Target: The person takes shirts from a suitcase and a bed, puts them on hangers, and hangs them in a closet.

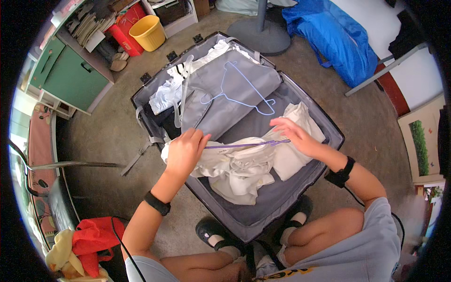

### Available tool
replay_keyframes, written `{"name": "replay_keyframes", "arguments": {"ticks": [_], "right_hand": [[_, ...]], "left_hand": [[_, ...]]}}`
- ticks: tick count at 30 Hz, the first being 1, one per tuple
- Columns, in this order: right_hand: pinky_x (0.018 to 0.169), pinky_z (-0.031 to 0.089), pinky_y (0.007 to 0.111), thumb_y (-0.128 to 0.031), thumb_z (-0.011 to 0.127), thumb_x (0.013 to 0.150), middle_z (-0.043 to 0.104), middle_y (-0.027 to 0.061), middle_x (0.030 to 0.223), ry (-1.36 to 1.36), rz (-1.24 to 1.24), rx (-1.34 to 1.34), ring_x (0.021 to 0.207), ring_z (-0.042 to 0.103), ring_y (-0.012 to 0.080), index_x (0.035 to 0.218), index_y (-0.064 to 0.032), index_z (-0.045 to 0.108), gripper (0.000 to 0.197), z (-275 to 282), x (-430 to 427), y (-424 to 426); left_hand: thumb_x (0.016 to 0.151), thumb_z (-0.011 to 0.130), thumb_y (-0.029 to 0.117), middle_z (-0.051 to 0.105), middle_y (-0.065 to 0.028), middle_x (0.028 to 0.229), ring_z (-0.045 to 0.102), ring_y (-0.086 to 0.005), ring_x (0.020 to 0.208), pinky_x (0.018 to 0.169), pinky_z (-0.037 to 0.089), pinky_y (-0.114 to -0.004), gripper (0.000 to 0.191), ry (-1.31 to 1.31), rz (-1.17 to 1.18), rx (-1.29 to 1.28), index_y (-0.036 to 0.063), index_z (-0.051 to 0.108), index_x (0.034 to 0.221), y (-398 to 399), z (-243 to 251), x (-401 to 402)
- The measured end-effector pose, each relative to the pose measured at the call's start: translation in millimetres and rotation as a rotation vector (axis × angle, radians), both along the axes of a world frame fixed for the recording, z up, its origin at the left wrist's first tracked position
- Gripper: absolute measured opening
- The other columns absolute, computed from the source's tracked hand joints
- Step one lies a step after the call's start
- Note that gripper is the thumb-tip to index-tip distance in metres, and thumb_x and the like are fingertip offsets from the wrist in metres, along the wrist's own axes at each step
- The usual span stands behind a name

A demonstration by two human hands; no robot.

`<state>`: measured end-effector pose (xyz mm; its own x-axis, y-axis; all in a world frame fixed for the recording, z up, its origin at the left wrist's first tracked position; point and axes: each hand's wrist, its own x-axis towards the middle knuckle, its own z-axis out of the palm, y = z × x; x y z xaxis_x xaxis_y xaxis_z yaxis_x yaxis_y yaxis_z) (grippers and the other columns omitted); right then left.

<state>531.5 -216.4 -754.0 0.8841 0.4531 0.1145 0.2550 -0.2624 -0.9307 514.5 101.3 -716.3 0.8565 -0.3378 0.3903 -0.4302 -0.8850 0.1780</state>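
My left hand (186,149) is closed at the left end of a purple clothes hanger (243,145), by the edge of a white garment (243,165). My right hand (294,135) is at the other end of that hanger, fingers extended and apart; its thumb is hidden. The white garment hangs in folds below the hanger, over an open suitcase (243,222) with grey lining. Another white cloth (299,120) lies beneath and beside my right hand. A light blue hanger (243,84) rests on the suitcase's grey fabric divider (225,102).
A clear hanger (184,91) and white clothes (165,95) lie in the suitcase's far half. Beyond it are a yellow bin (148,33), a round stand base (262,37) and a blue bag (334,42). A chair (63,197) and red cloth (97,234) are at left.
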Motion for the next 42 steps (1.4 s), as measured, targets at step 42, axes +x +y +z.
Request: {"name": "replay_keyframes", "arguments": {"ticks": [42], "right_hand": [[0.056, 0.039, 0.025, -0.013, 0.055, 0.085, 0.057, 0.0062, 0.073, -0.001, 0.134, -0.128, 0.063, 0.048, 0.0102, 0.094, 0.0, 0.055, 0.016, 90, -4, 57]], "left_hand": [[0.081, 0.057, 0.025, 0.052, -0.0109, 0.066, 0.054, -0.0307, 0.06, 0.051, 0.043, -0.039, 0.022, 0.153, -0.171, -0.105, 0.0059, 0.047, 0.076, -3, 23, -10]]}}
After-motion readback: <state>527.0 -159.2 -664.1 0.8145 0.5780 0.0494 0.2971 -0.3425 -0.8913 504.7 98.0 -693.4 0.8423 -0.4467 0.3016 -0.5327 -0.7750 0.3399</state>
